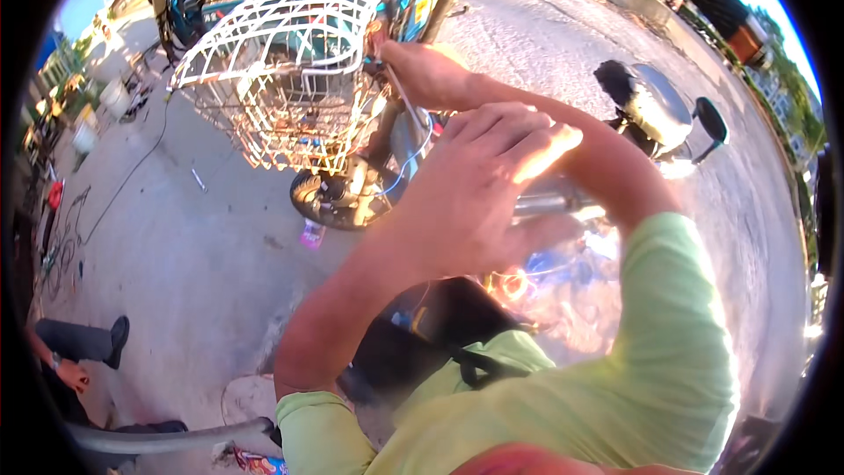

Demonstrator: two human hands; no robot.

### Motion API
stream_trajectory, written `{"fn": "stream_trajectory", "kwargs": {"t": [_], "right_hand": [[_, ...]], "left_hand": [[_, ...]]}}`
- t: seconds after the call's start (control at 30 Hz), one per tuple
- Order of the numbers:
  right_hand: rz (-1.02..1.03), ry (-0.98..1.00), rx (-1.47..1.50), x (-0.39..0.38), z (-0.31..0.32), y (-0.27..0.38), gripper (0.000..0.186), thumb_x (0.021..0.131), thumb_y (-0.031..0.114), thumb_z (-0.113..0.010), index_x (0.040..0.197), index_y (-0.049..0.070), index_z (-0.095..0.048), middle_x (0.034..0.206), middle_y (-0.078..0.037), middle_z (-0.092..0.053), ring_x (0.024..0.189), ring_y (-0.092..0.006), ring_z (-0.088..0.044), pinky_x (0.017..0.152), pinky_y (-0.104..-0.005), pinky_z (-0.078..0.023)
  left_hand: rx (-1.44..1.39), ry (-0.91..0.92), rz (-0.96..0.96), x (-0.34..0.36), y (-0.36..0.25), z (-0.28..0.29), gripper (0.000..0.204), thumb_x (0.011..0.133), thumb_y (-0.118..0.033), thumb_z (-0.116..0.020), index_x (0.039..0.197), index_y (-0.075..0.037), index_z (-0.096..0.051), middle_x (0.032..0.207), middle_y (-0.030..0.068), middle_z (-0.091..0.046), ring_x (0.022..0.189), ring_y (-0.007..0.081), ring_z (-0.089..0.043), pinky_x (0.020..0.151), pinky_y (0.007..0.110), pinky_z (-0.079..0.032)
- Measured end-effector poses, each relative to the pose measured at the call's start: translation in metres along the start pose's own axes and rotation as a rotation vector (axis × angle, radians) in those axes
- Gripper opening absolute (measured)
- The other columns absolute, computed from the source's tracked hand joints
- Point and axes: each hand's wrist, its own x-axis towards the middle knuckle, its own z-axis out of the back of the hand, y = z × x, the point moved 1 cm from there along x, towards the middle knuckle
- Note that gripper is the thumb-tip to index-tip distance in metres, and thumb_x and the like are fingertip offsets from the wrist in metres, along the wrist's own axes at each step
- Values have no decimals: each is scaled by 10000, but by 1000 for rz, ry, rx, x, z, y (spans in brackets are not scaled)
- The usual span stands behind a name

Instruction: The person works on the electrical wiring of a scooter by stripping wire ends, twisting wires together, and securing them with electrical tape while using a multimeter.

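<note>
My right hand (428, 73) reaches forward to the frame post beside a white wire basket (303, 22). Its fingers look closed against the post, but what they hold is hidden. Nearer to me, my left hand (497, 167) is raised in front of my right forearm. Its fingers stretch to the right with the thumb apart, and nothing shows in it. The basket, rusty in its lower part, is mounted at the front of a vehicle with a small wheel (330, 198) below. A thin pale blue cable (411, 161) runs down beside the basket.
A motor scooter mirror (710, 120) and dark seat-like part (651, 105) stand to the right. At the lower left sits another person, with a hand (72, 376) and a shoe (119, 341) visible. Buckets (85, 137), a dark cord (132, 178) and loose tools lie on the concrete at left.
</note>
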Motion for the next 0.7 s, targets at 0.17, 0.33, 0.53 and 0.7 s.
{"fn": "stream_trajectory", "kwargs": {"t": [0.17,0.33,0.53,0.7], "right_hand": [[24,55,-15,-11,-5,-21,158,975,167,-479,1065,46,-526,968,-265,-651,919,-464,-635,786,-530,-495],[115,57,129,2,-32,-26,164,939,189,-514,1043,64,-537,934,-216,-671,857,-436,-653,736,-538,-496],[162,-104,42,-17,-9,-12,133,986,255,-560,1042,136,-542,857,-165,-686,811,-427,-665,693,-500,-516],[161,-141,96,-19,-19,-3,87,954,158,-602,999,107,-548,830,-198,-680,744,-427,-669,621,-492,-517]], "left_hand": [[-95,-82,-121,39,-28,-33,718,795,-399,-771,1381,-56,-539,1296,148,-592,1272,347,-515,1090,498,-360],[-129,-105,-102,14,-35,-41,636,766,-432,-772,1245,-39,-629,1259,172,-601,1254,347,-512,1074,488,-370],[6,-13,11,-54,-43,13,567,761,-414,-752,1160,-23,-660,1123,170,-627,1108,348,-578,944,480,-467],[153,247,586,-122,-81,93,474,841,-402,-708,1143,-39,-664,1070,152,-657,1030,355,-625,875,459,-508]]}}
